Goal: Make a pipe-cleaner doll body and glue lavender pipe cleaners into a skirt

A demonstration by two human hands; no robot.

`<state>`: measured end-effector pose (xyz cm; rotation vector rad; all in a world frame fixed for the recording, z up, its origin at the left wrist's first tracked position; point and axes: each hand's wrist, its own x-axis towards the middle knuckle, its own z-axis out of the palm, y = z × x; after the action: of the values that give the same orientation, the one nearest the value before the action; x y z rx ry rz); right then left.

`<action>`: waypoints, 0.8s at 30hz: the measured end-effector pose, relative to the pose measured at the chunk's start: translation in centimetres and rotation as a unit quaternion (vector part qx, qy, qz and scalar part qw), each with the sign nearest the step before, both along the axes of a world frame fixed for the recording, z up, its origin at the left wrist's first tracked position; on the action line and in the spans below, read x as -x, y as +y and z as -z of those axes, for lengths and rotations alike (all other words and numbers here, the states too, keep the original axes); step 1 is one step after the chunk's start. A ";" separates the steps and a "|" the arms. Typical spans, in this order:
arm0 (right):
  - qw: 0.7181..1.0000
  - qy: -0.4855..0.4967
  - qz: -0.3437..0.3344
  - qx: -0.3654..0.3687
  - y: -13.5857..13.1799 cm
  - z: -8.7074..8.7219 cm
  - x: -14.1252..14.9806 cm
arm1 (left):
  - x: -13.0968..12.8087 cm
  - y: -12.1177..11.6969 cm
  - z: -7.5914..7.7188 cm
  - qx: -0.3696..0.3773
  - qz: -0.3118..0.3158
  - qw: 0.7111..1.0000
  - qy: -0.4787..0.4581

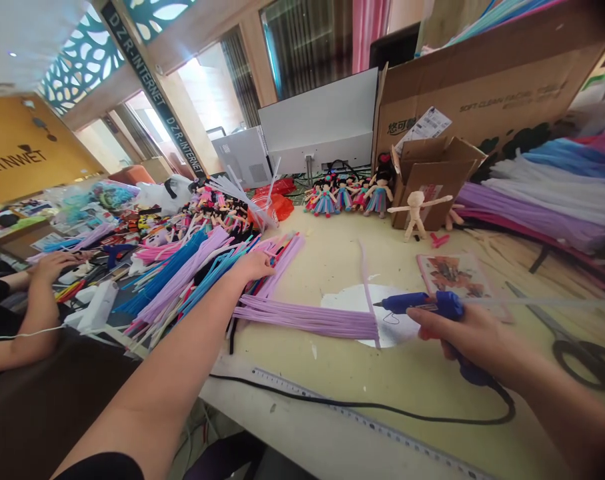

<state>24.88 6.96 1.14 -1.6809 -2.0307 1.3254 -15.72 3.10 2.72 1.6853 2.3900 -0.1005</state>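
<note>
My right hand (462, 333) is wrapped round a blue hot glue gun (412, 303), its nozzle just right of a purple pipe cleaner (366, 273) standing crosswise. That stem meets the right end of a flat row of purple pipe cleaners (307, 318), partly over a white sheet (397, 327). A glue stick (507, 302) sticks out of the gun's back. My left hand (255, 267) reaches into a pile of coloured pipe cleaners (182, 273), fingers drawn together; what is between the fingertips is hidden.
Finished dolls (342, 193), a bare beige doll figure (416, 210) and a small cardboard box (432, 177) stand at the back. Scissors (577, 350) lie right. A black cord (357, 403) and a ruler (332, 400) run along the front edge. Another person's arm (42, 293) is at left.
</note>
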 end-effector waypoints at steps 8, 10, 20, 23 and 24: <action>1.000 0.009 0.008 0.000 -0.7 -1.3 0.4 | 0.3 0.5 1.0 0.056 -0.040 0.997 -0.024; 1.000 0.008 0.005 -0.003 -0.7 -1.4 0.3 | 0.1 0.5 1.0 0.055 -0.040 0.998 -0.010; 0.998 0.055 -0.019 0.017 -1.1 -2.2 0.4 | 0.2 0.1 1.6 0.031 -0.002 0.997 0.074; 0.997 0.068 -0.021 0.015 -1.1 -2.3 0.4 | 0.4 0.0 1.6 0.041 -0.006 0.995 0.088; 0.997 0.072 -0.023 0.014 -1.2 -2.3 0.4 | 0.4 0.0 1.5 0.042 -0.009 0.995 0.093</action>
<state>24.49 5.78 3.46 -1.5117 -1.9888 1.4522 -16.08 3.09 1.21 1.6844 2.4927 -0.3654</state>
